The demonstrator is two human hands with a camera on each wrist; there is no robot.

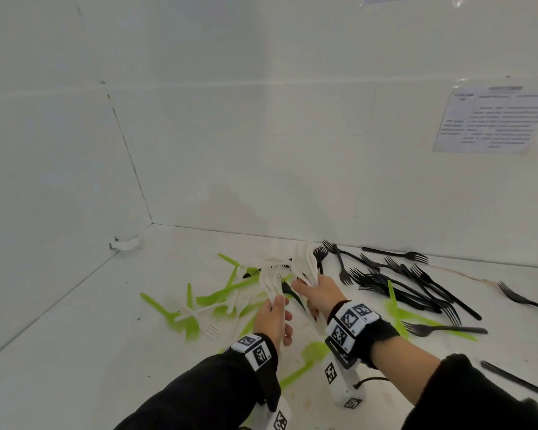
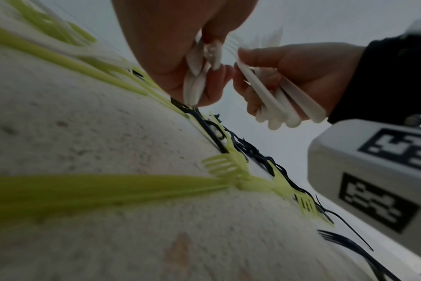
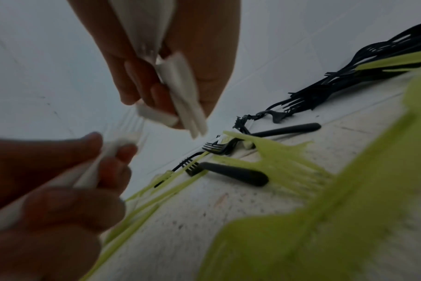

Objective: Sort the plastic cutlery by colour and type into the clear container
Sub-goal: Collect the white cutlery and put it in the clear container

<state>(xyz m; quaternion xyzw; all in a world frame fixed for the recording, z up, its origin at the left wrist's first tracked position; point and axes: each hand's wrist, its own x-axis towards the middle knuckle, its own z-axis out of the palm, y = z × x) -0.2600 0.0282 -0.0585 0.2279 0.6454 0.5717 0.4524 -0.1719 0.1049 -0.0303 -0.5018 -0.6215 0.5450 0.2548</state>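
Sorting plastic cutlery, gathering stage. The left hand (image 1: 274, 321) grips a bunch of white forks (image 1: 272, 280) by the handles, tines pointing away from the person; the right hand (image 1: 319, 291) grips a second bunch of white forks (image 1: 305, 262) in the same way. The two hands are close together, the right a little ahead of and to the right of the left, both raised just above the white surface (image 1: 75, 352). The left wrist view shows the handle ends of each bunch sticking out below the curled fingers (image 2: 274, 76).

Judged step: white forks are being collected by colour and type, and the two bunches appear about to be joined into one. The next move calls for lining up the handles so the tines nest, passing one bunch into the other hand without dropping loose pieces, then carrying the set to its compartment.

Green forks (image 1: 221, 297) lie scattered directly beneath and to the left of the hands, with a few white pieces (image 1: 212, 328) among them, near the left hand. Black forks (image 1: 398, 283) lie heaped to the right of the right hand, well within reach, some green pieces mixed in. The clear container is not visible in any view, so its place relative to the hands cannot be told.
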